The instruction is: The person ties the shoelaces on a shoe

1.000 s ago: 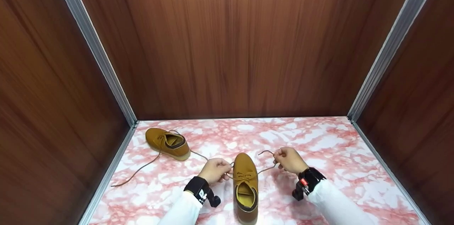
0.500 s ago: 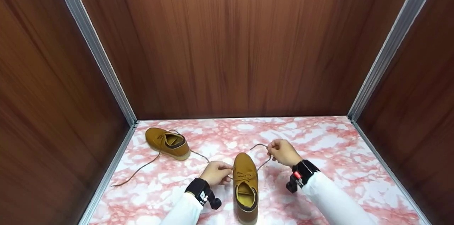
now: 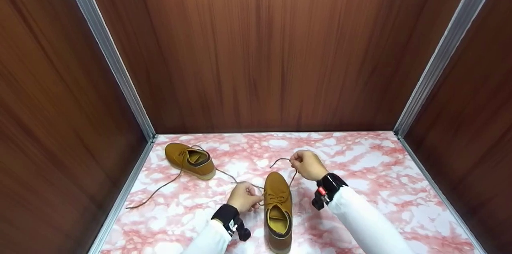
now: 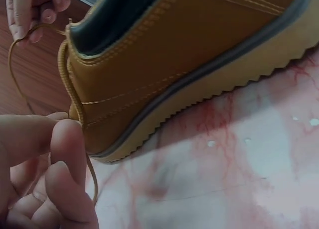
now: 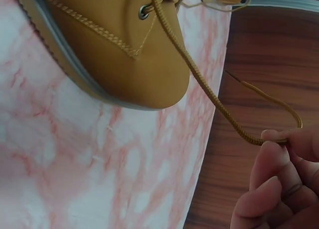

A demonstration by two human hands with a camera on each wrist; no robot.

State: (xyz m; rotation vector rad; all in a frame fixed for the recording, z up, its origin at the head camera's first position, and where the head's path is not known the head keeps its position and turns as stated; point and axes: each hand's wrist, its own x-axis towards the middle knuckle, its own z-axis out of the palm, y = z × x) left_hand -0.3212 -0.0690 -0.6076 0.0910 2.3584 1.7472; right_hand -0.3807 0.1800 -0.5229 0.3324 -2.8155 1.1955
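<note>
A tan leather shoe [image 3: 277,183] stands on the tabletop between both hands, toe pointing away. At its left side my left hand [image 3: 243,197] pinches one brown shoelace [image 4: 67,77] between thumb and finger, close to the shoe. Beyond the toe and to the right, my right hand [image 3: 308,165] pinches the other shoelace [image 5: 207,89]. That lace runs up from the shoe's eyelets, and its loose end curves left past my fingertips. Some of the left fingers are hidden behind the hand in the head view.
A second tan shoe [image 3: 188,161] lies at the back left with its laces [image 3: 158,189] trailing over the table. The tabletop [image 3: 360,166] has a red and white marbled pattern. Brown wood-grain panels [image 3: 272,46] with grey metal corner strips stand on three sides.
My right hand has moved left and farther away, carrying its lace toward the toe. My left hand stays beside the shoe, still pinching, a little lower.
</note>
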